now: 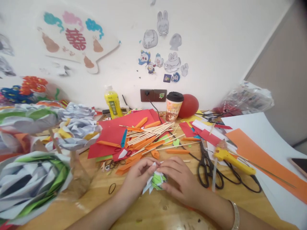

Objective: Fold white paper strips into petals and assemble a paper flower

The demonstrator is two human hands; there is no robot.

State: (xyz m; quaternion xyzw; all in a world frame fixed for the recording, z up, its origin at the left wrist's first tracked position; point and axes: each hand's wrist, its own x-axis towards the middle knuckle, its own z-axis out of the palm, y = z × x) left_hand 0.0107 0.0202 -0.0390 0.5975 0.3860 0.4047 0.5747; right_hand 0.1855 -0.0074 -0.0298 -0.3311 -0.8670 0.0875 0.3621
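Observation:
Between my two hands, low over the wooden table, is a small folded paper flower (157, 180) in white and green. My left hand (139, 174) grips its left and upper edge, fingers closed on the white paper. From the other side my right hand (180, 179) pinches the same piece, with the thumb near the green folds. Part of the flower is hidden behind the fingers. Just beyond my hands lie orange folded paper strips (130, 165) and a heap of thin wooden sticks (153, 132).
Black scissors (205, 163) and a yellow glue gun (233, 161) with its cable lie to the right. Large finished paper flowers (31, 188) crowd the left. A yellow bottle (112, 102), a lidded cup (174, 107) and a red balloon (189, 106) stand along the wall.

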